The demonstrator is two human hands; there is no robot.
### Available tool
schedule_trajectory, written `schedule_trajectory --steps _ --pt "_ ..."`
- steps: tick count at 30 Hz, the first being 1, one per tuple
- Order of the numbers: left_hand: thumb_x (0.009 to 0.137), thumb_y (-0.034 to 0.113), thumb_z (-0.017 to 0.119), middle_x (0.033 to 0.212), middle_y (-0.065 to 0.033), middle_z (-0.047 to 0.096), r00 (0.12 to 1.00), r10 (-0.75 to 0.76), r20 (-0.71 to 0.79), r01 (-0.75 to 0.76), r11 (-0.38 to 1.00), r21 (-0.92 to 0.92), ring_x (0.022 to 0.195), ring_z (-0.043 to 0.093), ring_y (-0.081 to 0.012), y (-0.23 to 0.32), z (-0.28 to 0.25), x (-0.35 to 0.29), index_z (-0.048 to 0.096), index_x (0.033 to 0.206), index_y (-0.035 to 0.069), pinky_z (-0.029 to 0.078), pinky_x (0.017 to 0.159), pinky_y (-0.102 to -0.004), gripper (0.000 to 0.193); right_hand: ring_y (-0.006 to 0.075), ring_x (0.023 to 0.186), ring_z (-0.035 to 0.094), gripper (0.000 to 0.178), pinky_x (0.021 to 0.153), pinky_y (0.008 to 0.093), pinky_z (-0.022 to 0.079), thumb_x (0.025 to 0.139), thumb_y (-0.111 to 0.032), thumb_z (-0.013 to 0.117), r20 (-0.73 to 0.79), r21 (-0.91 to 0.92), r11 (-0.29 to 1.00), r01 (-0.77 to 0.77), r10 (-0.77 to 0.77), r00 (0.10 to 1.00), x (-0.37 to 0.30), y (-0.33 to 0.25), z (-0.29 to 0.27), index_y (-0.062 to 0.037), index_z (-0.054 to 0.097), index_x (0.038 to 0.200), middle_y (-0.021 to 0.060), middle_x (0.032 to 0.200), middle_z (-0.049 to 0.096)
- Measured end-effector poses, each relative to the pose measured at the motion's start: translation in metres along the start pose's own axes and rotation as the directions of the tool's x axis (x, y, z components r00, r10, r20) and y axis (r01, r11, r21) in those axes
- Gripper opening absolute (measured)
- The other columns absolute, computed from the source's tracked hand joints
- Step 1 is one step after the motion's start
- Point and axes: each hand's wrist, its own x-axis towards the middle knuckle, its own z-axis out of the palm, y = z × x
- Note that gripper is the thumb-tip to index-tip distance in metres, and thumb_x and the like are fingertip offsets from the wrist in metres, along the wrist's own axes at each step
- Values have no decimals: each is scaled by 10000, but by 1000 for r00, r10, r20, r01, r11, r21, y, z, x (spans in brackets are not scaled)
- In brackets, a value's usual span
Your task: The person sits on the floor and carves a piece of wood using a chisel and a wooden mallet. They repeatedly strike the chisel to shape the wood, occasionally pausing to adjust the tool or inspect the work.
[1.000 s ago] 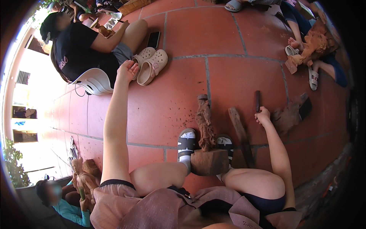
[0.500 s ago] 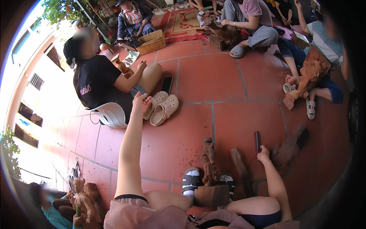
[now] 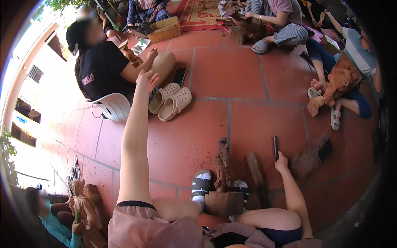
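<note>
Red floor tiles (image 3: 248,74) are spreading below while the right hand (image 3: 282,159) is gripping a half-hidden chisel (image 3: 275,147), and the left hand (image 3: 146,79) is reaching out, fingers spread.

Position: the single view is taken from the head of a seated person, well above the red tiled floor (image 3: 256,78).
Direction: it is aimed forward and down, past the person's own knees and sandalled feet (image 3: 201,187).
Nearness: the lap is seen close at the lower edge; the wooden figure (image 3: 223,165) between the feet lies near, and the other seated people are well apart at the upper rim.
Distortion: tile joints are bent toward the rim, with dark corners.
Overlap: none, as one view only is given.
</note>
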Motion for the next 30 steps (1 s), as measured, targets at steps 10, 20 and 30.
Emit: schedule_trajectory --steps 10,20,30 --pt "861 49 629 1197 -141 520 999 -40 -10 40 999 17 979 614 -325 -14 -9 5 71 1474 177 546 787 -441 839 312 930 648 436 841 383 481 794 -99 672 -147 0 999 54 -54 988 26 43 30 -72 561 1215 178 909 670" --pt "850 33 632 1233 -150 498 997 -62 -43 63 998 17 1031 589 -321 -21 -19 0 166 1406 150 545 807 -446 735 376 1017 617 429 881 423 473 794 -24 611 -120 -1 995 103 -102 987 16 29 19 -76 554 1216 224 1008 657" --pt "836 16 639 1274 -173 457 992 -122 14 123 992 -14 1015 592 -355 -39 -28 2 -37 1501 161 537 790 -457 959 345 921 640 421 855 429 481 790 -27 615 -146 3 996 87 -86 986 17 31 21 -89 577 1205 182 906 666"
